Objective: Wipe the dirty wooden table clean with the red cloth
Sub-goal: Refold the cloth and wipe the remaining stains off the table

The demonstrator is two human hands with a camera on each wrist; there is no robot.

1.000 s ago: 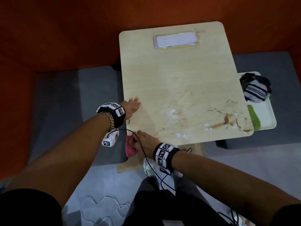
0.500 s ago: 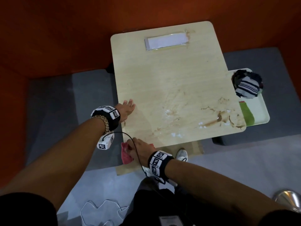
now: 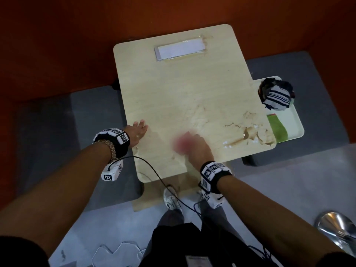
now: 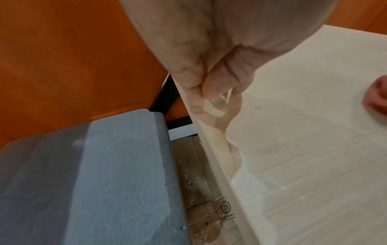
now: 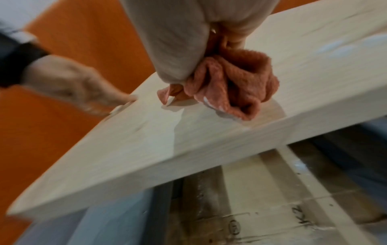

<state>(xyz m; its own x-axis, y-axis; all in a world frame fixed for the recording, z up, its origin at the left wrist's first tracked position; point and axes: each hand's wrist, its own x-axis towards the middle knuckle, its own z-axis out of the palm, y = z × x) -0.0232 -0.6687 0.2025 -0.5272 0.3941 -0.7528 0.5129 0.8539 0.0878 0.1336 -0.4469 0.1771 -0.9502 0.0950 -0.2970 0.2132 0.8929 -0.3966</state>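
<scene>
Two hands are on the wooden table [image 3: 179, 89]. At its left edge the left hand [image 3: 139, 132] rests with straight fingers, holding nothing. Right of it, near the near edge, the right hand [image 3: 196, 149] grips the bunched red cloth [image 3: 182, 144] against the top. Brown spills [image 3: 248, 133] lie further right.

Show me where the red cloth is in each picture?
Head: red cloth blurred, under the right hand, near the table's front edge.
Left wrist: only a corner at the right edge.
Right wrist: bunched at centre.
Shared landmark: the table.
</scene>
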